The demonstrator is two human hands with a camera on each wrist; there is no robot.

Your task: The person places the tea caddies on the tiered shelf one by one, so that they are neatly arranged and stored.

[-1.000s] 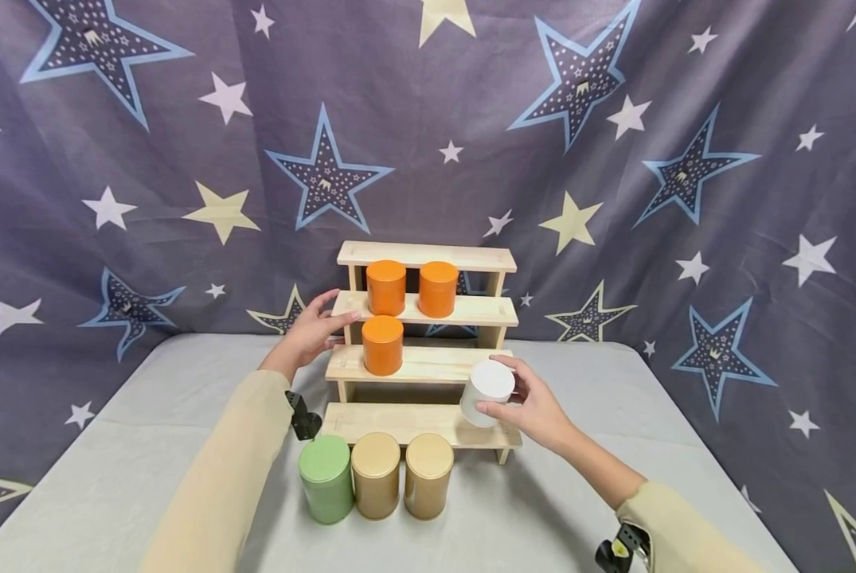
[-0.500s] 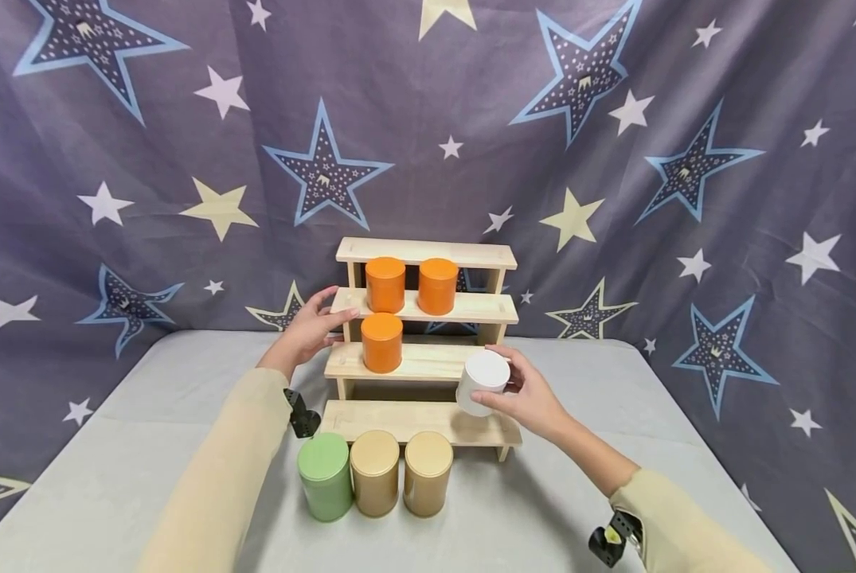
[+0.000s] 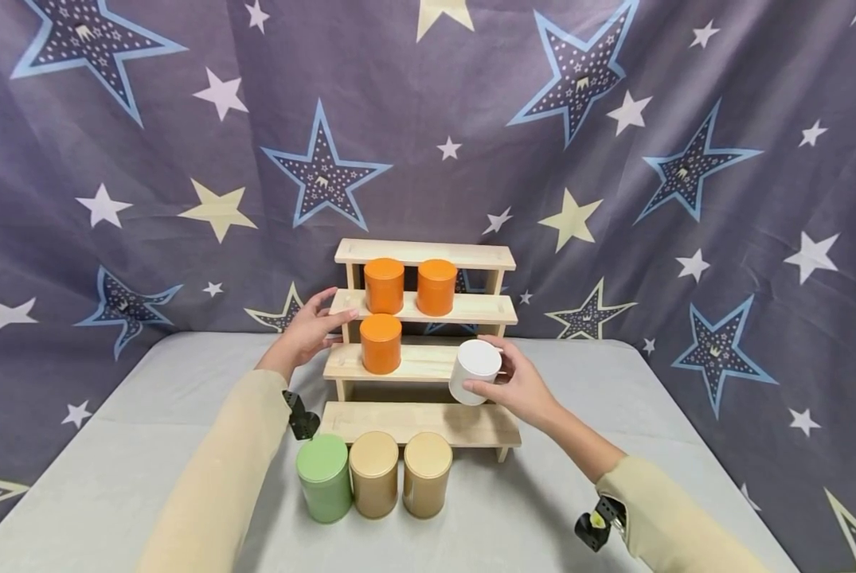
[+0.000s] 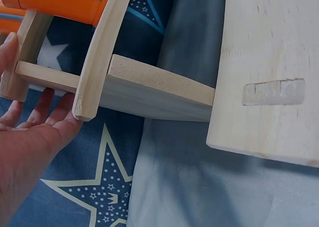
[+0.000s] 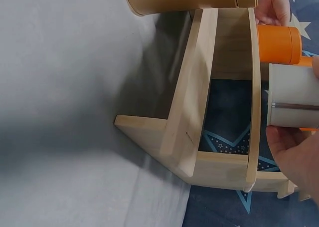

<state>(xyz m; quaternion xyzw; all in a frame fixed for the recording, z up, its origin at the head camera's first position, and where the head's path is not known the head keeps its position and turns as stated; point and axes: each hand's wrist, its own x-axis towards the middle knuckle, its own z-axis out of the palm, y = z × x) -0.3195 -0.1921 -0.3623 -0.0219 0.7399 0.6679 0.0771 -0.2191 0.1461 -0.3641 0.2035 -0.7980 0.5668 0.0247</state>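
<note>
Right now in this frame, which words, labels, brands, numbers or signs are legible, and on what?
No readable text.
White can, orange cans, green can, gold cans, wooden stand: no lettering visible.
Curtain: stars and little crowns, no words.
Right wrist device: yellowish patch, too small to read.

Remotely I log plain cream fabric: left sleeve (image 3: 209,469) nearer the left edge of the worktop (image 3: 105,485), right sleeve (image 3: 667,509) nearer its right. Left wrist unit (image 3: 301,415) black, blocky; right wrist unit (image 3: 590,532) likewise, small yellow patch (image 3: 597,520).
</note>
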